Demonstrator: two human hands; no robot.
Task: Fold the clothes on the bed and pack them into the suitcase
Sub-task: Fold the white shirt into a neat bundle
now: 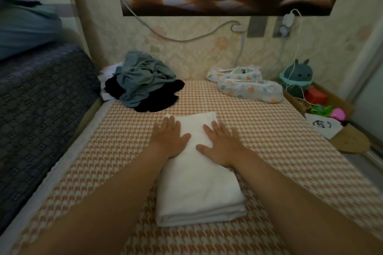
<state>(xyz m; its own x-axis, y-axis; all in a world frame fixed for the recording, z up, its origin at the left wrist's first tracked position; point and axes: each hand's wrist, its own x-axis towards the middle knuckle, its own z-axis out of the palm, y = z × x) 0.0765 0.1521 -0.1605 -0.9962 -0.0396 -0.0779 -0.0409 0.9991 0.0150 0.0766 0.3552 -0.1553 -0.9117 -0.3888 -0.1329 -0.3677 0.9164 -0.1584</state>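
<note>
A white garment [196,184], folded into a long rectangle, lies in the middle of the bed [279,151] with its orange houndstooth cover. My left hand [171,136] rests flat on its far left part, fingers spread. My right hand [219,144] lies flat on its far right part, fingers apart too. Neither hand grips anything. At the back left of the bed sits a heap of unfolded clothes [143,84]: a grey-blue piece on top, black ones below, a white one behind. No suitcase is in view.
A dark blue patterned blanket [41,109] rises along the left side. Two patterned cloth covers [248,87] lie at the back right by the wall. A box of toys with a green plush [297,77] and a round wooden stool [350,141] stand to the right.
</note>
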